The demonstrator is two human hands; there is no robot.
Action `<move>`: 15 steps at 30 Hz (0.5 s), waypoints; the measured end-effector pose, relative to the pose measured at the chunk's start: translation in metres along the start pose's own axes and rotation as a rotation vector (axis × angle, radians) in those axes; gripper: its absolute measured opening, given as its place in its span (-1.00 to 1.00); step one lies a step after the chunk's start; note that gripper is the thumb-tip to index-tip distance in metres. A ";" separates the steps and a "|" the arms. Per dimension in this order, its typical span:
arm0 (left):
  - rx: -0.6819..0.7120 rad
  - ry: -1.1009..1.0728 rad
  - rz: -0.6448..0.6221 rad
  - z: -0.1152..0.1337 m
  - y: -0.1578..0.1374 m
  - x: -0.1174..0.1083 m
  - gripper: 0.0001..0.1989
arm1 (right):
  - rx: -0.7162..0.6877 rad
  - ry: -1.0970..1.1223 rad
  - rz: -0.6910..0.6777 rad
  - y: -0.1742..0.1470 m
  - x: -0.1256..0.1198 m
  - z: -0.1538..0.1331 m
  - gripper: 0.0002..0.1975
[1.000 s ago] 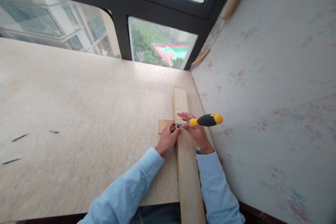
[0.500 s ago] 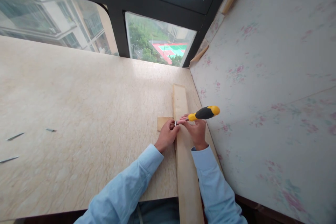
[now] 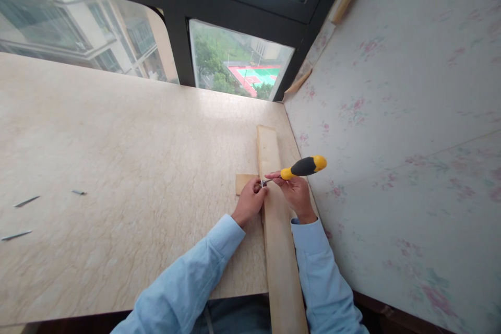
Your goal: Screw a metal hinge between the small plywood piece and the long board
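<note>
A long pale wooden board (image 3: 279, 250) runs from the front edge of the counter toward the window. At its left edge my left hand (image 3: 250, 201) is closed in a pinch round a small shiny metal piece (image 3: 262, 184), too small to name exactly. My right hand (image 3: 298, 195) rests over the board, fingers closed on a screwdriver (image 3: 304, 166) near where the shaft meets its yellow and black handle. The handle points up and to the right, and the thin shaft reaches the metal piece. From under my left hand a small flat wooden piece (image 3: 242, 183) sticks out leftward.
On the marble-patterned counter (image 3: 136, 167) at the left lie two slim pointed metal pieces (image 3: 27, 201) and a shorter metal piece (image 3: 79, 192). The flower-papered wall (image 3: 391, 141) stands close on the right. A dark-framed window (image 3: 235, 62) is at the back.
My right hand has shifted slightly right and its fingers have drawn back, so more of the screwdriver's shaft shows. My left hand stays at the metal piece.
</note>
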State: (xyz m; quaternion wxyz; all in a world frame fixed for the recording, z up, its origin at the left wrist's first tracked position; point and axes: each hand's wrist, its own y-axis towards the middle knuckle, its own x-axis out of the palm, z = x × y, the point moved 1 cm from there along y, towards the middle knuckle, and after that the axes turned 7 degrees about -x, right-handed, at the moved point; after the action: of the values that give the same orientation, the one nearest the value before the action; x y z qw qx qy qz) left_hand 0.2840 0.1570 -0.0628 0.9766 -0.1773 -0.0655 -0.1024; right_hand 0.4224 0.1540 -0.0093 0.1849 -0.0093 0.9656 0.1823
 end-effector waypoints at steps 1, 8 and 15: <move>-0.001 0.008 0.005 0.000 0.000 0.000 -0.81 | -0.004 -0.039 0.029 0.000 0.001 0.000 -0.81; -0.007 0.014 -0.004 0.006 -0.004 0.000 -0.82 | 0.020 -0.163 0.248 0.000 0.006 -0.003 -0.84; -0.031 -0.035 -0.013 0.005 -0.004 0.002 -0.81 | -0.047 -0.150 0.342 -0.002 0.004 -0.004 -0.82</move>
State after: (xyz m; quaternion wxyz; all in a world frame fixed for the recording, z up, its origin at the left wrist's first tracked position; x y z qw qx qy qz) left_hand 0.2842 0.1551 -0.0565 0.9717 -0.1940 -0.0822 -0.1066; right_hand 0.4171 0.1513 -0.0078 0.2225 0.1641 0.9322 0.2337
